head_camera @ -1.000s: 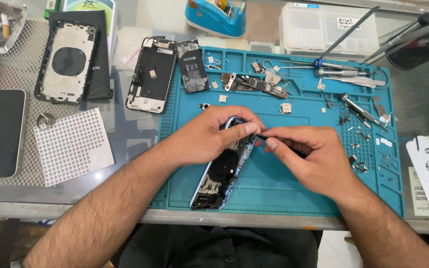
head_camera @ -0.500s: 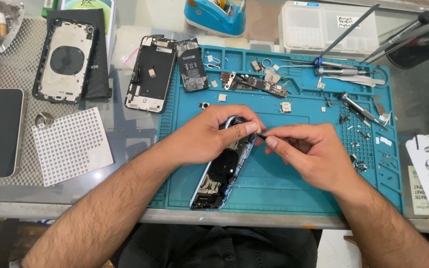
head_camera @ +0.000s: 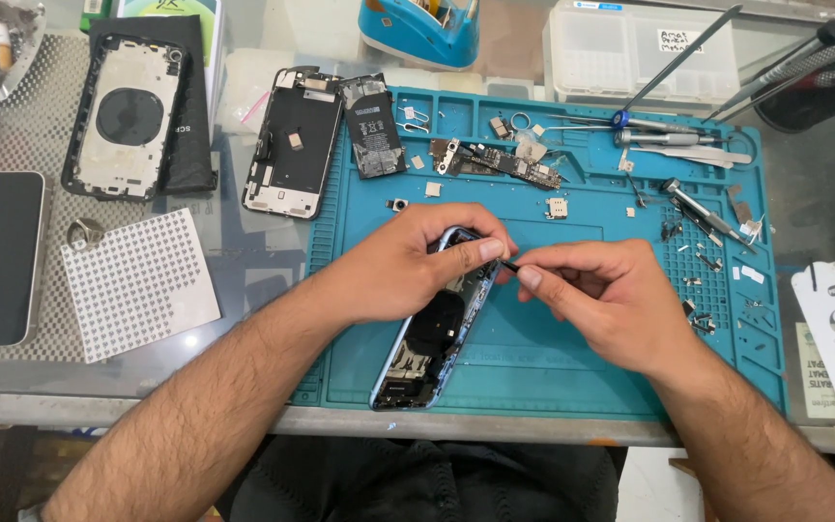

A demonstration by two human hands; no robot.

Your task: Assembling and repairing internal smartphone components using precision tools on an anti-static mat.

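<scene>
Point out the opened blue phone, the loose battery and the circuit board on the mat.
Opened blue phone point(head_camera: 425, 350), head view: exposed inside of the lower half.
Loose battery point(head_camera: 372, 126), head view: middle of its black face.
Circuit board point(head_camera: 500, 160), head view: centre of the strip.

Head-worn view, steeply down, close overhead.
</scene>
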